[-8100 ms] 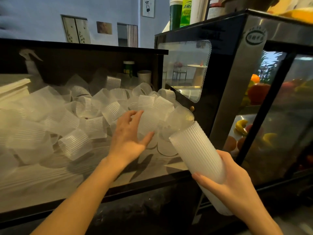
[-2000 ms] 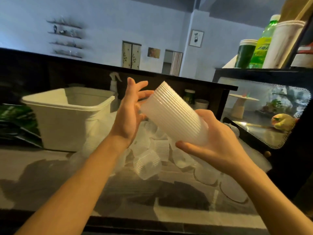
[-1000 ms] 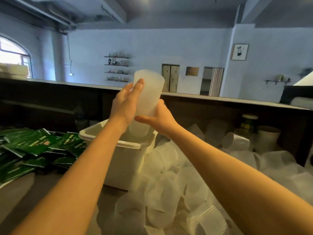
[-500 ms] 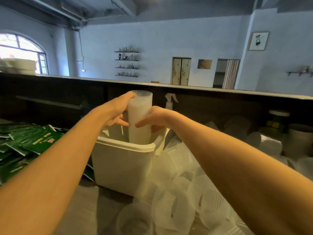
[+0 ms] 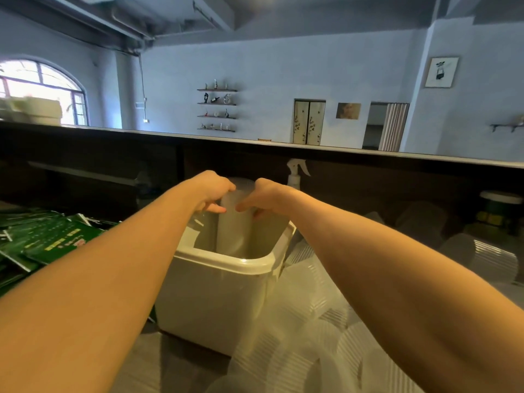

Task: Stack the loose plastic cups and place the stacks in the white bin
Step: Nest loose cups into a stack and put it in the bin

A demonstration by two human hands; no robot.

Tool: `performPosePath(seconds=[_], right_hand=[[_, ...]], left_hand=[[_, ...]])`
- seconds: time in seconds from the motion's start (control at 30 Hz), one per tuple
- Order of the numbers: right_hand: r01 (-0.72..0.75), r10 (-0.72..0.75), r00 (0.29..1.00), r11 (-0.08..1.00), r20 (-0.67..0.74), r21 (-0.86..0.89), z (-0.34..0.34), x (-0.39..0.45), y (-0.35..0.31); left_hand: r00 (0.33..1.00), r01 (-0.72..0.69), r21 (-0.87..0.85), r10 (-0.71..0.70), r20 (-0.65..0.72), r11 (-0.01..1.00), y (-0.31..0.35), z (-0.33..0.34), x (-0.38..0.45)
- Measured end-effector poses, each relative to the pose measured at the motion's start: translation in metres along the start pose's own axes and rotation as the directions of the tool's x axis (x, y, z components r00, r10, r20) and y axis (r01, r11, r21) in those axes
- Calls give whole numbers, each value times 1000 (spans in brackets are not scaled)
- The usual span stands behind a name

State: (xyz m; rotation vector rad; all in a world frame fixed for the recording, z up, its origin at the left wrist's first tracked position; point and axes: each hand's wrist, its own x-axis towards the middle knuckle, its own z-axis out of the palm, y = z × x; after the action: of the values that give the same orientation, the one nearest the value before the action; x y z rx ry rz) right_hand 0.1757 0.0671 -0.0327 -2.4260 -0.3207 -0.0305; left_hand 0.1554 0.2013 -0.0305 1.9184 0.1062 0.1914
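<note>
A tall stack of ribbed translucent cups (image 5: 234,225) stands upright inside the white bin (image 5: 226,290), its top above the rim. My left hand (image 5: 211,190) grips the stack's upper part from the left and my right hand (image 5: 268,195) grips it from the right. The thumbs nearly meet on the stack's near side. The stack's base is hidden by the bin wall. Loose ribbed cups (image 5: 312,330) lie heaped against the bin's right side and in front of it.
Green packets (image 5: 48,239) lie in a pile left of the bin. A white spray bottle (image 5: 295,173) stands behind it against the dark back panel. A green-and-white container (image 5: 500,207) sits at far right among more cups.
Both hands carried the stack left from the cup pile, turned it upright above the bin and lowered it; it now sits deeper inside than half a second ago.
</note>
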Motion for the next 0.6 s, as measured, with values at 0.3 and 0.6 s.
performPosePath(seconds=[0.3,0.6], right_hand=[[-1,1,1000,1000,-17,-29,8,15,5],[38,-36,999,986,16,-165,5,9,6]], left_hand=[[999,36,-156,-37,2,987,-11,0,3],[998,27,-133,-35,-52,991,-5,-5,-8]])
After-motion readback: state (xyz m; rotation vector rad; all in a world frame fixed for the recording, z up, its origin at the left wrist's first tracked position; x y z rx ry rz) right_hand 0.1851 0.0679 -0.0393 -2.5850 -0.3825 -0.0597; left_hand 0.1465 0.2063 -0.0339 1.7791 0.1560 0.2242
